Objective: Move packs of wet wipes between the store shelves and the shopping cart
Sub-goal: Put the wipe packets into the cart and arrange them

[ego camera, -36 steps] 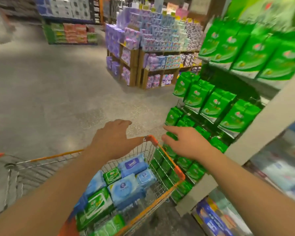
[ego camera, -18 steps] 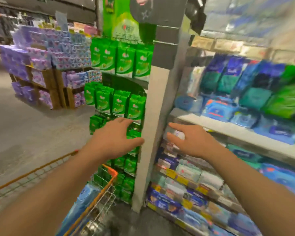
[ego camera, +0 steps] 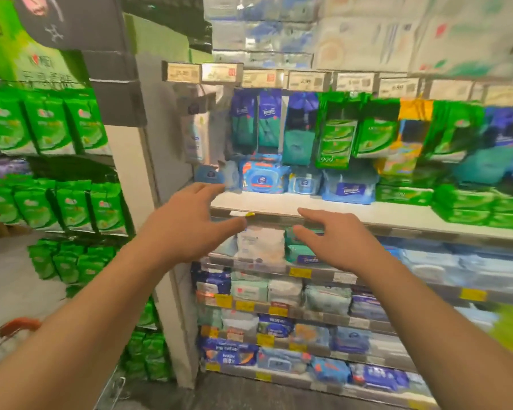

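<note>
Both hands raised at the shelves, nothing held.
Left hand (ego camera: 187,223) and right hand (ego camera: 335,241) are spread open, empty. Wipe packs (ego camera: 264,176) are seen at 12 o'clock; cart (ego camera: 18,325) at 8 o'clock.

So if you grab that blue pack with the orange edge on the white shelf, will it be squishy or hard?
Probably squishy: the blue pack with the orange edge looks like a soft, puffy plastic wrapper, so it should bend a little. Its shiny film may feel slippery. It lies flat on the white shelf, so it likely won't roll or tip.
</note>
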Demonstrator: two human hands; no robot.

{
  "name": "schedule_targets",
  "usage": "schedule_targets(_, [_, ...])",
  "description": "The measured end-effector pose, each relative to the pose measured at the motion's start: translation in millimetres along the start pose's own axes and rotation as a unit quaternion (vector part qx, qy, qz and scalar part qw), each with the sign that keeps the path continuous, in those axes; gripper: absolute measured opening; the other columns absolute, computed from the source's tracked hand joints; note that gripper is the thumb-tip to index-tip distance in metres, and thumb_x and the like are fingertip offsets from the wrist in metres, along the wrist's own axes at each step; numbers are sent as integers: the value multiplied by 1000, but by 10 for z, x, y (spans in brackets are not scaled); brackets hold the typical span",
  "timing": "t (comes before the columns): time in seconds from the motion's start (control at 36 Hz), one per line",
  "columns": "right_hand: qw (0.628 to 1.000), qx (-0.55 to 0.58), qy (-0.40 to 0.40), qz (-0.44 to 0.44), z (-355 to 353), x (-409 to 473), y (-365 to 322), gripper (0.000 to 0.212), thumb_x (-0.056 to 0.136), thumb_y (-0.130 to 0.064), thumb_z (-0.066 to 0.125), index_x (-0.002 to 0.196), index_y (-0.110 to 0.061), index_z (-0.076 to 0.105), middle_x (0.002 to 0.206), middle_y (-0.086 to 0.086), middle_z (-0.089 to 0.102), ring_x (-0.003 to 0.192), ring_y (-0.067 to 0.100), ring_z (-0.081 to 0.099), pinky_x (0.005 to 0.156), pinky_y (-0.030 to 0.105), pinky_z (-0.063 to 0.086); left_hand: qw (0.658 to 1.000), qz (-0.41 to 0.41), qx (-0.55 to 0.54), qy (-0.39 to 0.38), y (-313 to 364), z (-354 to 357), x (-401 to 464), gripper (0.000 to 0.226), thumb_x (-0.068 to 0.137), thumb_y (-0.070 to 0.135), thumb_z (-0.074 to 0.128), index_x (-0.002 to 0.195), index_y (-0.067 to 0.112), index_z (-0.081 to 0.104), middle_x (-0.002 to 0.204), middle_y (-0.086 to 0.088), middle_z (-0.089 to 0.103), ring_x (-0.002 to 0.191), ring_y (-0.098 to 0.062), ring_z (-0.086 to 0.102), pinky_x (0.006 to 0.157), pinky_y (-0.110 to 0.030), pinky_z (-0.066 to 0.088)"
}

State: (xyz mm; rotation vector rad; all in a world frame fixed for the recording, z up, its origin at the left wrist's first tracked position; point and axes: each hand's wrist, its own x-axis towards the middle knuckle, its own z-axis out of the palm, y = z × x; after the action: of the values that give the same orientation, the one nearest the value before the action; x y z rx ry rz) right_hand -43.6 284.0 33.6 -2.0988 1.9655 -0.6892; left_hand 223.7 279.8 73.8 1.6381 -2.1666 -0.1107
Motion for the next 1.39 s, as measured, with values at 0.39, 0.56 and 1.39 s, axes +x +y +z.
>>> schedule_targets(0.39, [996, -75, -5, 53, -86, 747, 488, 61, 95, -62, 53, 152, -45, 41, 155, -10, 47, 136, 16, 52, 105, 31, 43, 998, 34, -55, -16, -8, 419, 1209, 95, 68, 82, 47, 150, 36, 35, 156, 10, 35, 141, -17, 37, 114, -42, 36])
schedule_targets(0.56, [995, -81, 26, 58, -16, 1282, 456, 59, 96, -57, 54, 152, -45, 41, 152, -11, 51, 122, 19, 61, 103, 30, 42, 997, 40, -56, -32, -240, 561, 1789, 89, 72, 79, 51, 149, 39, 35, 157, 13, 33, 143, -13, 34, 114, -41, 36])
schedule_targets(1.39, [909, 341, 230, 69, 381, 3376, 671, 36, 89, -43, 67, 113, -20, 51, 105, -9, 69, 101, 17, 67, 91, 40, 51, 880, -70, -468, 30, 289, 1660, 3660, 95, 62, 80, 57, 145, 37, 43, 145, 16, 46, 133, -2, 43, 116, -36, 35])
